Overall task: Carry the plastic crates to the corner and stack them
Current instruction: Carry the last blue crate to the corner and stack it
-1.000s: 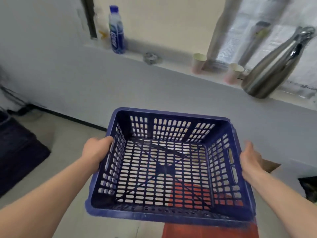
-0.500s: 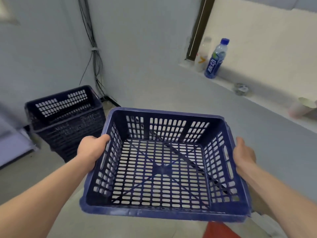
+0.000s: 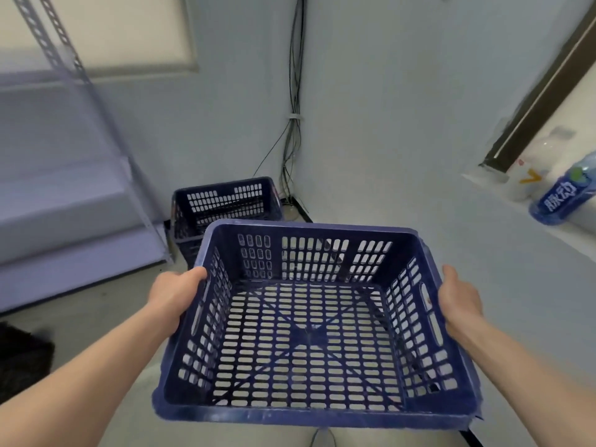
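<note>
Left hand [image 3: 175, 293] and right hand [image 3: 459, 300] each clasp a side of the blue crate [image 3: 309, 327].

Seen as two bare forearms and two bare hands. Left forearm [image 3: 96, 366], lower left of the frame: uncovered from the wrist to the picture's edge, smooth, broadening toward the corner. Left hand [image 3: 175, 295], left of centre: back and rounded knuckles showing, thumb [image 3: 196, 274] uppermost, fingertips hidden. Right forearm [image 3: 532, 359], lower right: likewise uncovered along its whole visible length, smooth, widening toward the edge. Right hand [image 3: 459, 304], right of centre: thumb side showing, fingers out of sight. Slightly blurred toward both lower corners.
</note>
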### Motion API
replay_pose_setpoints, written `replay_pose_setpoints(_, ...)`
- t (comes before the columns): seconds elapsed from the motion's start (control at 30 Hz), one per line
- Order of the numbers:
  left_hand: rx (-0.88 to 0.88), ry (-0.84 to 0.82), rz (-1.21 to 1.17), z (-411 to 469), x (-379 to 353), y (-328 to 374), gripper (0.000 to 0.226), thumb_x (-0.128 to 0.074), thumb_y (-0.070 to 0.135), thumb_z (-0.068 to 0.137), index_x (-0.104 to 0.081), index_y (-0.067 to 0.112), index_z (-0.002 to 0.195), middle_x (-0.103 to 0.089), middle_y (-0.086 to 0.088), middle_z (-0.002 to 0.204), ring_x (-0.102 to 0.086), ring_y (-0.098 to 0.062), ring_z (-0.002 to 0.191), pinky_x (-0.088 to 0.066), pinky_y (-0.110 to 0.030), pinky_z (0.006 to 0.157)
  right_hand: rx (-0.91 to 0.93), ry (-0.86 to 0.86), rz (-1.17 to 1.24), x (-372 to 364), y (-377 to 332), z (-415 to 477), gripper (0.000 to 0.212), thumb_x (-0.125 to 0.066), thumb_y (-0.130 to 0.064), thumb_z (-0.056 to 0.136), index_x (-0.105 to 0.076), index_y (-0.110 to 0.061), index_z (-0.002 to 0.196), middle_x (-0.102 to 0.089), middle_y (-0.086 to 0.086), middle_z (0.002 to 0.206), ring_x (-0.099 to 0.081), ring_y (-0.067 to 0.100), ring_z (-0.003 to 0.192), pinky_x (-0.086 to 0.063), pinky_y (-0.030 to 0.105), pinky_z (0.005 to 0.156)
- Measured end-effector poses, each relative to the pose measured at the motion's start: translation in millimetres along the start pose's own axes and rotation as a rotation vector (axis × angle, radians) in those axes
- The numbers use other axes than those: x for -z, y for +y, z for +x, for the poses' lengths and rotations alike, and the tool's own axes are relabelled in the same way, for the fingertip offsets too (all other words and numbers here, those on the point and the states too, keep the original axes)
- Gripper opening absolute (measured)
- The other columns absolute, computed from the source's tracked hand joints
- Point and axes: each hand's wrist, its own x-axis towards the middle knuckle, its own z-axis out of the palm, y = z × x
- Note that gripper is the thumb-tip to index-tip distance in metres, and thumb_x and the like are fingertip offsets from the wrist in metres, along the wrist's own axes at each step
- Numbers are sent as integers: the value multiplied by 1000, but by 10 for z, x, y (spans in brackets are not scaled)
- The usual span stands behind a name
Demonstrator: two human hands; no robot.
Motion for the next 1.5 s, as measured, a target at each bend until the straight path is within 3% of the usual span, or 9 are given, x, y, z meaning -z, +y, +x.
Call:
replay_pose_setpoints(0.27,74,93,-147,389,104,268,30,-68,28,85,-71,-2,91,-76,-17,78,-69,-34,70,-52,-36,65,166,-168,-58,-581,-886,626,60,-35,-51,101,-62,-5,74,-69,22,82,-64,42,78,-49,46,71)
replay_pose_setpoints(0.53,120,182,-254,944,307,406,34,-69,30,83,-70,-2,95,-76,-18,82,-69,-34,70,-55,-39,68,318,-252,-137,-1279,-1690,958,59,-34,-48,104,-67,-3,85,-68,20,82,-62,38,76,-43,41,66)
replay_pose_setpoints(0.67,141,195,-280,1388,408,495,31,-68,27,86,-69,-3,95,-75,-19,85,-68,-34,71,-54,-38,67,361,-298,-152,-1722,-2026,1058,52,-35,-43,108,-63,-8,81,-63,16,78,-56,32,70,-40,36,61)
replay_pose_setpoints(0.83,145,169,-295,2119,553,664,32,-68,29,85,-69,-1,95,-74,-18,87,-69,-36,75,-54,-39,67,353,-288,-174,-2325,-2404,1145,53,-34,-45,108,-64,-9,84,-66,15,78,-59,33,70,-42,37,61)
replay_pose_setpoints(1.0,165,66,-309,2831,750,901,33,-68,30,85,-68,-1,96,-72,-14,77,-66,-32,67,-52,-37,62,323,-241,-213,-2841,-2756,1176,59,-33,-46,108,-67,-5,85,-67,21,79,-63,41,76,-50,48,75)
replay_pose_setpoints(1.17,158,37,-276,3378,906,1122,39,-66,35,84,-70,0,101,-76,-17,88,-69,-34,72,-52,-36,62,328,-250,-235,-3263,-3035,1263,50,-33,-49,108,-67,-16,92,-67,13,84,-62,32,76,-45,40,69)
replay_pose_setpoints(1.33,158,72,-296,3866,938,1367,24,-66,29,87,-64,6,80,-69,-10,59,-65,-30,59,-51,-34,60,348,-295,-261,-3651,-3330,1424,38,-38,-41,110,-56,-29,78,-60,3,78,-53,20,69,-38,33,58)
replay_pose_setpoints(1.5,182,85,-291,4371,922,1555,34,-66,37,82,-71,5,92,-75,-14,75,-69,-30,60,-53,-36,60,349,-314,-272,-4128,-3637,1662,39,-37,-42,110,-57,-28,80,-64,7,86,-56,24,73,-40,36,62)
